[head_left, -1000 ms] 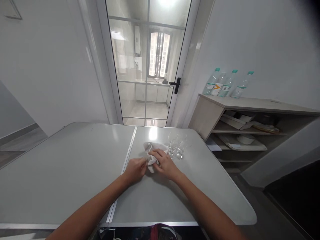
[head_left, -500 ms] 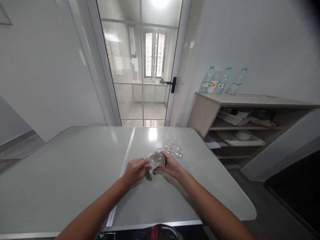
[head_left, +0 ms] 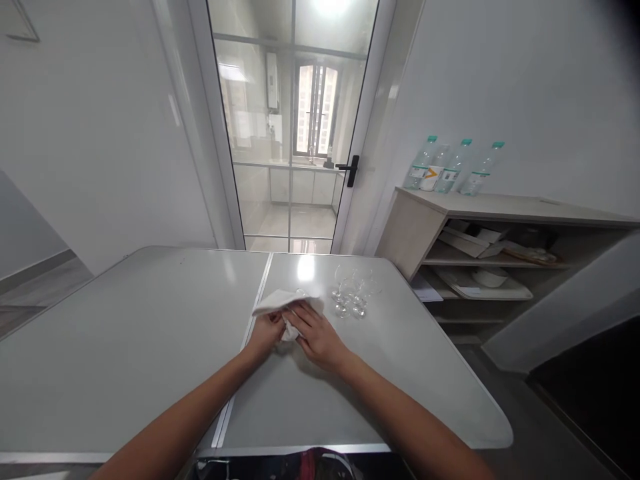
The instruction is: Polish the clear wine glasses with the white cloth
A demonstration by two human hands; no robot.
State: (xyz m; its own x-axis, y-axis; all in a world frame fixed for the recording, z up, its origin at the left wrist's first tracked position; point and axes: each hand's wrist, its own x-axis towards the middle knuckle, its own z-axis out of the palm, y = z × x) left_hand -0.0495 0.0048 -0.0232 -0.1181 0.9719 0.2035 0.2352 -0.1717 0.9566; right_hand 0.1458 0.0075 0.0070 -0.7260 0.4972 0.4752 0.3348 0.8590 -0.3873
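Both my hands meet over the middle of a grey folding table (head_left: 125,347). My left hand (head_left: 267,331) is closed around a glass that is almost wholly hidden under a white cloth (head_left: 283,303). My right hand (head_left: 314,333) presses the cloth against that glass with its fingers wrapped over it. Just to the right, a little further back, stand a few clear stemmed glasses (head_left: 351,293) in a tight group on the table.
A wooden shelf unit (head_left: 500,247) with papers stands right of the table, and several water bottles (head_left: 453,170) line its top. Behind the table is a glass door (head_left: 295,127) with a black handle. The table's rounded right edge lies near the shelf.
Half a second ago the glass bowl showed between my hands with the cloth around it. Now the cloth covers it and my right hand has turned over the top.
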